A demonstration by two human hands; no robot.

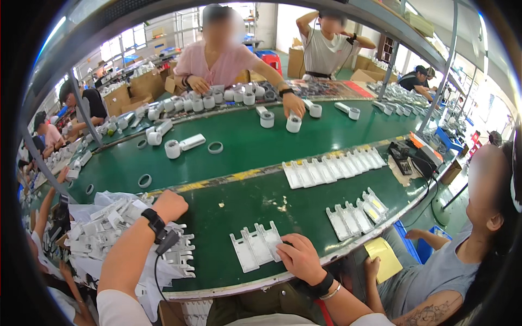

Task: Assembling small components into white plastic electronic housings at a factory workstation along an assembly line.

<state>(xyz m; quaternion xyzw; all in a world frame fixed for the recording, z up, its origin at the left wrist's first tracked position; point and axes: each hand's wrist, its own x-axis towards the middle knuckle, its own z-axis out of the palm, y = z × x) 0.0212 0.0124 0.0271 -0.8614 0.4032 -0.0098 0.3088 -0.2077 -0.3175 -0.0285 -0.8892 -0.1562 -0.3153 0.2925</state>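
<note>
My left hand [171, 205] is closed at the right edge of a heap of white plastic parts [100, 231]; its fingertips are turned down out of sight, so whatever they hold is hidden. In front of me on the green table, three white plastic panels [253, 249] with small prongs lie in a short overlapping row. At the right end of that row my right hand [302, 259] has its curled fingers on the edge of the last panel. A small dark spot shows at those fingertips, too small to name.
A longer row of panels [334, 167] lies farther off, and a shorter one [356, 214] to the right. Past the yellow-black strip [244, 175], white cylindrical parts with handles [185, 145] stand on a green belt [239, 155]. Across it, a co-worker's hand [294, 104] grips one. Another person sits right.
</note>
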